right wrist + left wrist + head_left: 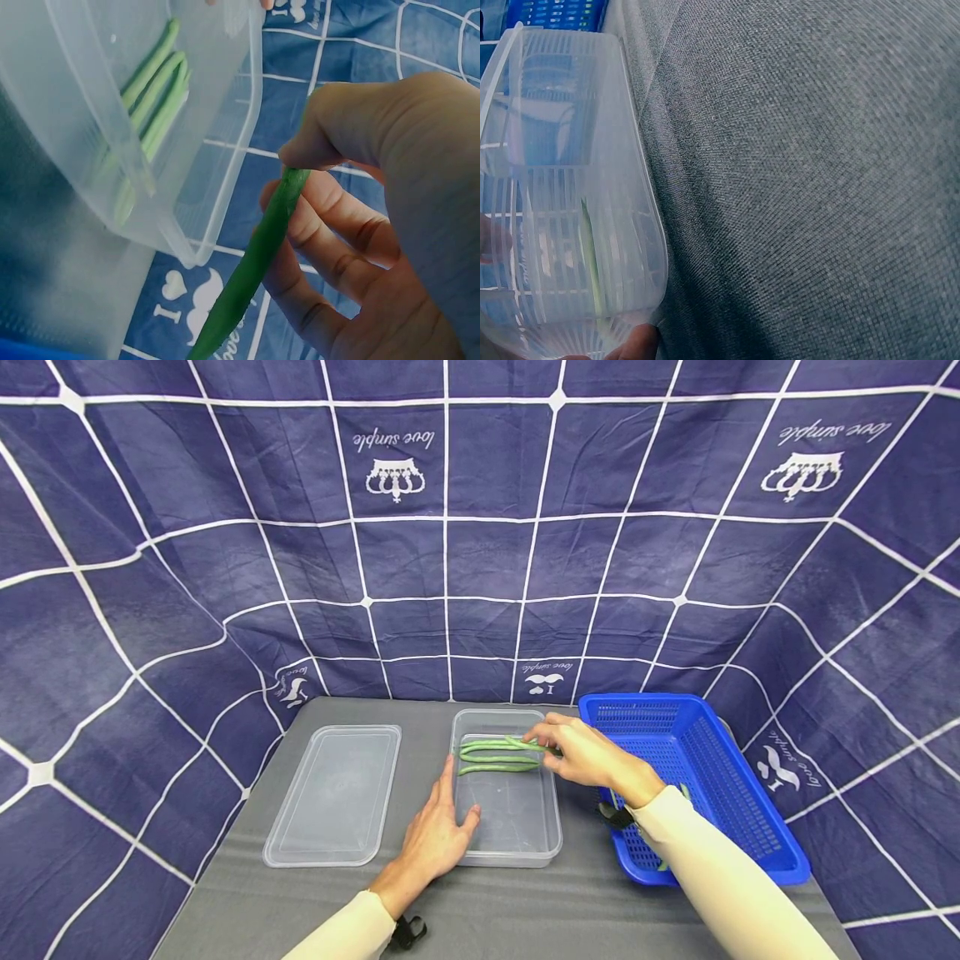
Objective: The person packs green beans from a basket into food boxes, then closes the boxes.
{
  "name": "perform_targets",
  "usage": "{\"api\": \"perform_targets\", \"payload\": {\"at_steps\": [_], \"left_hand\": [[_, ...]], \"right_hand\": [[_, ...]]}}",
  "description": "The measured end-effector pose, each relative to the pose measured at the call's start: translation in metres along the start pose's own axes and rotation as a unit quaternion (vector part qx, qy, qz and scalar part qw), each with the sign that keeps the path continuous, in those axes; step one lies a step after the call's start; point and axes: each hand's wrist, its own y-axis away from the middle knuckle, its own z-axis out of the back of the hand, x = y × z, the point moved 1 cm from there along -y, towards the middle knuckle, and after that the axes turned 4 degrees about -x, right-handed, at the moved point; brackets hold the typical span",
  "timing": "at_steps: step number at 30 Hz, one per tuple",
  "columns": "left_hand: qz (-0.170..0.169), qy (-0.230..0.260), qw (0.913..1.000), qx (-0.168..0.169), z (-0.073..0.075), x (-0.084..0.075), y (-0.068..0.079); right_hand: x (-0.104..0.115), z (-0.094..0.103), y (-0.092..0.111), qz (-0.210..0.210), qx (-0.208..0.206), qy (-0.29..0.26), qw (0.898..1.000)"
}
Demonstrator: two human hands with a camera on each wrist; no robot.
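My right hand pinches a green bean between thumb and fingers, over the right rim of a clear plastic container. Inside that container several green beans lie side by side, crosswise near its far end. In the right wrist view the held bean's near end points down toward the lower left. My left hand rests along the container's left side, fingers straight and thumb over the rim. The left wrist view shows fingertips at the container wall.
To the left lies a clear flat lid on the grey table. A blue perforated basket stands at the right, with green bean pieces partly visible under my right forearm. Blue curtain with white lines encloses the table's back and sides.
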Motion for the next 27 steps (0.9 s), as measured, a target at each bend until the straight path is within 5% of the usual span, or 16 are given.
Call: {"api": "perform_targets", "payload": {"at_steps": [27], "left_hand": [[0.007,0.005,0.9999,0.006,-0.001,0.000,-0.002]], "right_hand": [[0.022,-0.035,-0.043,0.001,0.035,-0.032,0.999]]}}
